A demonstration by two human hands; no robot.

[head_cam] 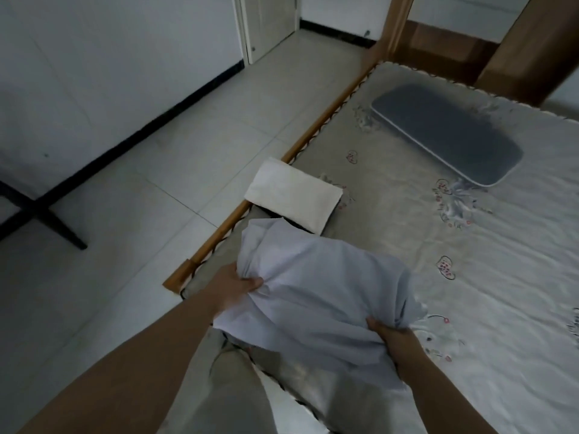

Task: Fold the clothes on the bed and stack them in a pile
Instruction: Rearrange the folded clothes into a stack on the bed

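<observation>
The wide bed with its pale embroidered satin cover [470,277] already carries a small pile near its wooden edge: a folded cream-white cloth [293,195] lying on something dark. That part looks done. The bunched pale lavender-grey garment [316,292], held up over the bed's near corner, is not yet folded flat or stacked. The left hand [232,286] grips its left side with curled fingers; the right hand [388,335] clutches its lower right edge.
</observation>
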